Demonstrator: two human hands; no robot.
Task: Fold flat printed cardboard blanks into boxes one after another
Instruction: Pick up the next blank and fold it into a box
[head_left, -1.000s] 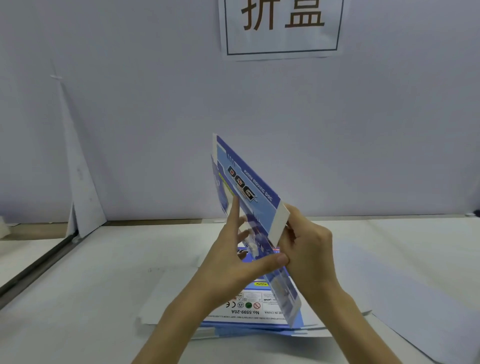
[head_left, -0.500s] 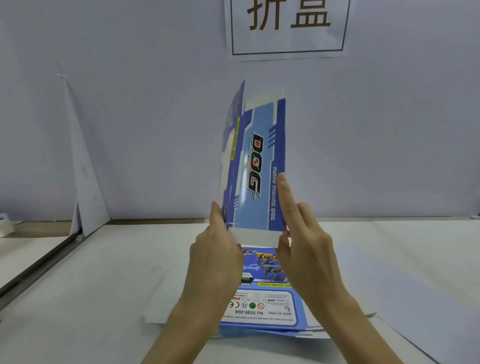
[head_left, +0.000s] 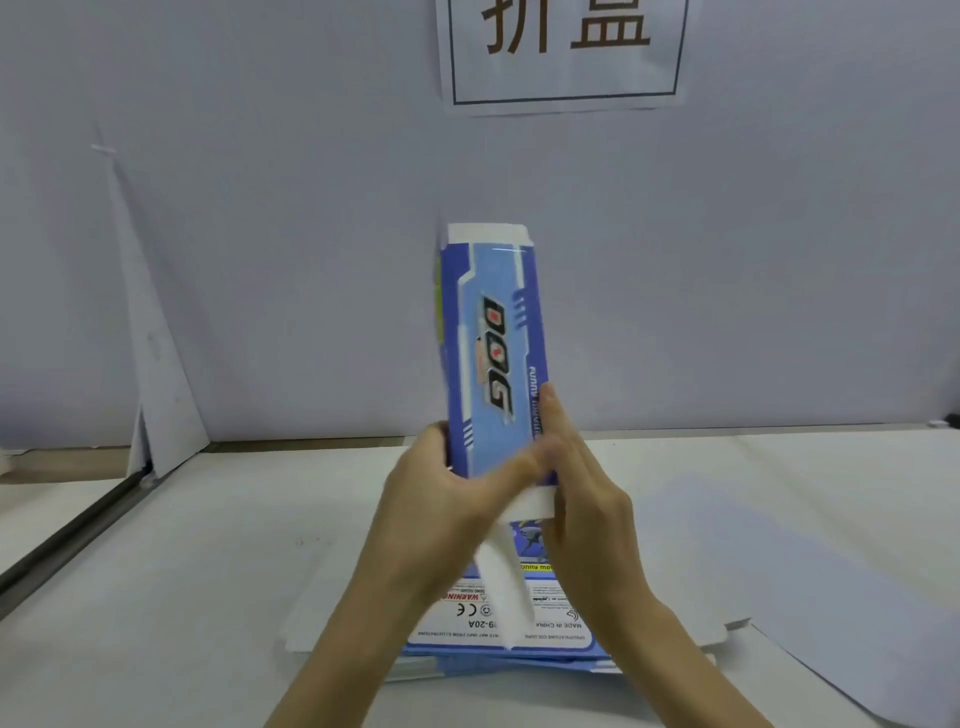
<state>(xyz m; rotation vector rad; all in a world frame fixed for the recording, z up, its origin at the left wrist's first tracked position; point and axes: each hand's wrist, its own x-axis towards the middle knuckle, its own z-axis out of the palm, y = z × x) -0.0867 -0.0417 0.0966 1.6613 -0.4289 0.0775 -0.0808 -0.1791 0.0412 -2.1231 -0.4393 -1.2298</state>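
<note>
A blue printed box blank (head_left: 493, 358) marked "DOG" stands nearly upright in the air above the table, white flaps at its top and bottom ends. My left hand (head_left: 441, 509) grips its lower left edge, thumb lying across the blue front face. My right hand (head_left: 582, 499) holds the lower right edge, with straight fingers along the side panel. A white bottom flap (head_left: 501, 577) hangs down between my hands. Below them lies a stack of flat blue blanks (head_left: 550, 629), printed side up.
The stack rests on white sheets (head_left: 322, 618) on the pale table. A curved white sheet (head_left: 831, 597) lies at the right. A folded white card (head_left: 156, 364) leans against the back wall at the left, where a table gap (head_left: 67, 540) runs diagonally.
The blank swung from a tilted pose up to nearly vertical, then came lower and closer. My left thumb moved across its front face, and a bottom flap now hangs down.
</note>
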